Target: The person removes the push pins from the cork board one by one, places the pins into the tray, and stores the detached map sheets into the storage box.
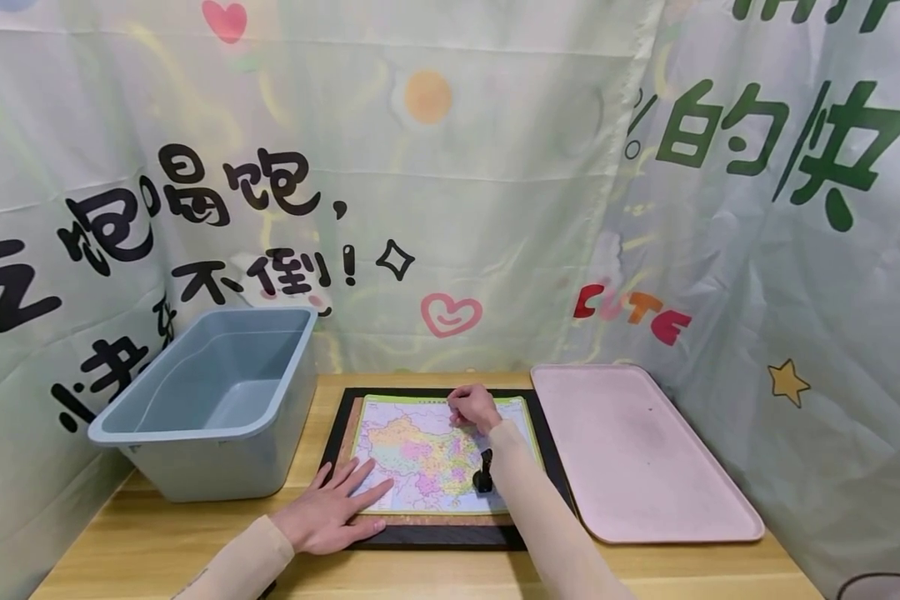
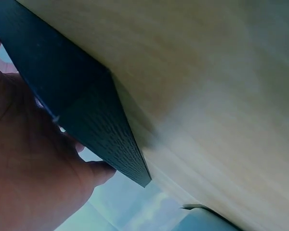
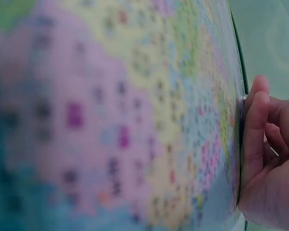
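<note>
A colourful printed map lies on a cork board with a black frame. My left hand rests with spread fingers over the lower left corner, fingertips on the map and palm over the frame. In the left wrist view the hand lies along the frame's dark edge. Near the map's top edge, my right hand has curled fingers. In the right wrist view its fingertips pinch a tiny pale pin-like thing against the map; its kind is mostly hidden.
A grey-blue plastic tub stands left of the board. To the right lies a pink tray. Behind the wooden table hangs a printed cloth. A small black device sits at the right wrist.
</note>
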`<state>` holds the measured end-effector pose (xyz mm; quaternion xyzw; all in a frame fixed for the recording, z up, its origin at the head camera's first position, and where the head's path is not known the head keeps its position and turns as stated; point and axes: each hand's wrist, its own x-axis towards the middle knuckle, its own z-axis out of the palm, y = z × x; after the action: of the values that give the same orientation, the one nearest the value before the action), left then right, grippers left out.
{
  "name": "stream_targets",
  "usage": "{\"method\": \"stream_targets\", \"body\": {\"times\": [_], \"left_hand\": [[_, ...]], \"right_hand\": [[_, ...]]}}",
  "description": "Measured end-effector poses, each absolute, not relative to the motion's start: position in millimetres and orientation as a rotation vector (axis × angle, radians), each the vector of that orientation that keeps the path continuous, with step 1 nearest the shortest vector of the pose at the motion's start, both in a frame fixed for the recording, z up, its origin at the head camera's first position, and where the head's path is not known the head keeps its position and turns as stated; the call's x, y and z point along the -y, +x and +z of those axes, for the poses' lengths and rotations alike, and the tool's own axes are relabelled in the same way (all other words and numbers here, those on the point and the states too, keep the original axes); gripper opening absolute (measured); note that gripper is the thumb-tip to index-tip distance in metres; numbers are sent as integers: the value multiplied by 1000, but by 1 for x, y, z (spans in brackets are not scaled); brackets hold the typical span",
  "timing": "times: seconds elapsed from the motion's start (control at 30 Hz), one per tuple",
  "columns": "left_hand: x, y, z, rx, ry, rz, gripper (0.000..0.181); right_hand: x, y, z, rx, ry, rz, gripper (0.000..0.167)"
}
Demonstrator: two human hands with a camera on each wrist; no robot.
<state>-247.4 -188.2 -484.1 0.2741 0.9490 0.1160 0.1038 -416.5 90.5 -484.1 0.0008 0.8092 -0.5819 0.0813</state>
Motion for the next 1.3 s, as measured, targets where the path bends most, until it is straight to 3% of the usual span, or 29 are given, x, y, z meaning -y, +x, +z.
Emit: {"method": "stream_targets", "body": {"times": [0.53, 1.3], "left_hand": [[187, -244, -482, -2791, 829, 352, 62], [187, -247, -482, -2801, 823, 351, 62]], "right_hand": [[-89, -415, -487, -2425, 77, -1784, 12], [-97, -417, -481, -2211, -11, -1902, 21]]}}
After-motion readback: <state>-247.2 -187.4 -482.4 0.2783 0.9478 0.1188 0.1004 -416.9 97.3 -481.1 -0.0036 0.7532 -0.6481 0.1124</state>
